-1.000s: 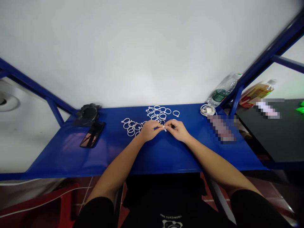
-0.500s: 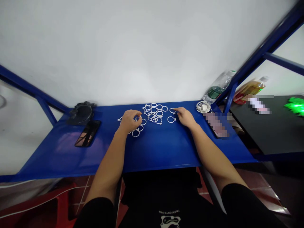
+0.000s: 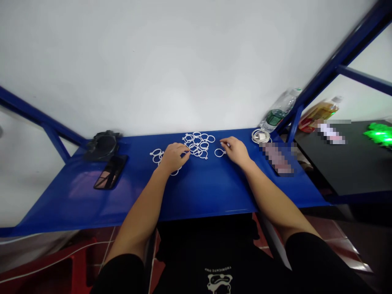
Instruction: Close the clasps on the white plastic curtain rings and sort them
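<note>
Several white plastic rings lie on the blue table (image 3: 196, 192) in two groups: a middle pile (image 3: 198, 143) and a left pile (image 3: 156, 155). My left hand (image 3: 173, 157) rests over the left pile with fingers curled, its fingertips close to the middle pile. My right hand (image 3: 235, 150) lies to the right of the middle pile, fingers pinched on a small white ring at its fingertips. A single white ring (image 3: 219, 152) lies just left of that hand.
A black phone (image 3: 110, 171) and a dark object (image 3: 102, 145) lie at the left. A coiled white cable (image 3: 260, 135), a clear bottle (image 3: 280, 109) and a blurred patch sit at the right. Blue frame bars rise on both sides; a black table (image 3: 346, 163) adjoins.
My hands, pinched together at the centre a second ago, have parted: the left went to the left pile, the right to the rings at the right. Since half a second ago they barely shifted.
</note>
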The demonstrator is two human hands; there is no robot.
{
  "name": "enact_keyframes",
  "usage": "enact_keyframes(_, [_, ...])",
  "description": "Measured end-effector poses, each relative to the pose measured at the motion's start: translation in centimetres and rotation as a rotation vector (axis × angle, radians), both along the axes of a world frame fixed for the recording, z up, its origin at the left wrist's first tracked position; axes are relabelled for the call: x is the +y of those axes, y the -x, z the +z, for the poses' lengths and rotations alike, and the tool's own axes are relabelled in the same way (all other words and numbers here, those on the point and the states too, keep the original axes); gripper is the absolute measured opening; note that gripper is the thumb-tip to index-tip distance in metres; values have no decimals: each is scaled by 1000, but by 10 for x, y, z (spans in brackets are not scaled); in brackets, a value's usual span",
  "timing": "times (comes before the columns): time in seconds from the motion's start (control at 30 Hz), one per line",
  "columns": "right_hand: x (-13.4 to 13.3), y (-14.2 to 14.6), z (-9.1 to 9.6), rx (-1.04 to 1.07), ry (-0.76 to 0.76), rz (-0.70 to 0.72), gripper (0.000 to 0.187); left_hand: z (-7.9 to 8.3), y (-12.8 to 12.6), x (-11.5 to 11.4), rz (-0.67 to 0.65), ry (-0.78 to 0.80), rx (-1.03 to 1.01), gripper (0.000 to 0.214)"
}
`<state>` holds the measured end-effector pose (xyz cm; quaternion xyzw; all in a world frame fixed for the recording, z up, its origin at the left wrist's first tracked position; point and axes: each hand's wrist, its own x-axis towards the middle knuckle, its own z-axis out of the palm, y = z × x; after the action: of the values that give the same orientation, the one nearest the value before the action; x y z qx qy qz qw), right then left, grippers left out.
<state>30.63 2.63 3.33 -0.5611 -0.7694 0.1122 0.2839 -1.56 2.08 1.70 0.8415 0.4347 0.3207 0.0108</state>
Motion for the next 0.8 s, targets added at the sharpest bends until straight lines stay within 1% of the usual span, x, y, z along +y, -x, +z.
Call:
enact_keyframes(0.07, [-14,15,4,186,-99,143,22,3,-17,-10,-70,-55,-46,17])
enact_keyframes(0.1, [-22,23,5,265,-118,225,22,5,-26,-15,-96,-84,-73,18])
enact_keyframes(0.17, [-37,37,6,366,-116,357,21,7,-39,-23,-140,-114,-120,19])
enact_keyframes(0.2, [-42,42,5,398,-109,394,21,7,-43,-26,-165,-119,-139,18])
enact_keyframes(0.3, [-49,50,0,501,-41,389,23,7,-47,-29,-205,-105,-182,17])
enact_keyframes(0.4, [-46,51,-7,637,112,355,32,6,-47,-28,-201,-52,-206,19])
enact_keyframes(0.5, [-42,52,-11,774,275,385,42,5,-48,-28,-211,-9,-221,21])
enact_keyframes(0.57, [-42,54,-11,839,338,404,46,6,-48,-28,-218,0,-222,21])
enact_keyframes(0.67, [-42,59,-12,883,374,386,46,8,-47,-27,-214,3,-212,18])
enact_keyframes(0.8, [-43,65,-19,904,353,375,44,12,-44,-27,-229,10,-222,11])
